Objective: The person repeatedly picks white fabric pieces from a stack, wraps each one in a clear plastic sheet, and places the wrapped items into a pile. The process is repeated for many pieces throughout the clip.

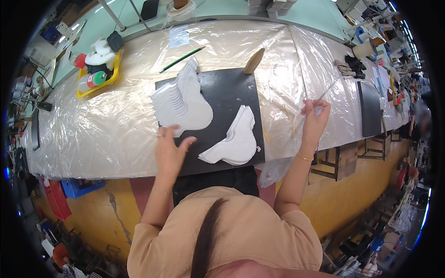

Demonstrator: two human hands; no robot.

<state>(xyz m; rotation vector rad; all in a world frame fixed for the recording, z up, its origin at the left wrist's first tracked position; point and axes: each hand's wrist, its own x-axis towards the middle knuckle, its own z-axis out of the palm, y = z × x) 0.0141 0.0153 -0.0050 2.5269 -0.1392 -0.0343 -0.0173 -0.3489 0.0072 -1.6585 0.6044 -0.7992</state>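
Observation:
My left hand [170, 150] is open, thumb and fingers spread, its fingertips at the lower edge of a fanned stack of white cut pieces [185, 104]. That stack lies on a black board [220, 88]. A smaller white stack [238, 141] of the same curved shape rests on the board's lower right. Out to the right, above the plastic-covered table, my right hand [316, 116] is closed in a pinch. A slim grey rod [330, 90] sticks up from its fingers; its kind is unclear. Some clear plastic [300, 121] shows beside the hand.
Wrinkled clear plastic covers the table [125, 134]. A pointed wooden tool [254, 61] stands at the board's far edge. A green pencil [182, 59] lies beyond the stack. At far left sits a yellow tray [99, 85] with bottles; another black board [369, 109] is at right.

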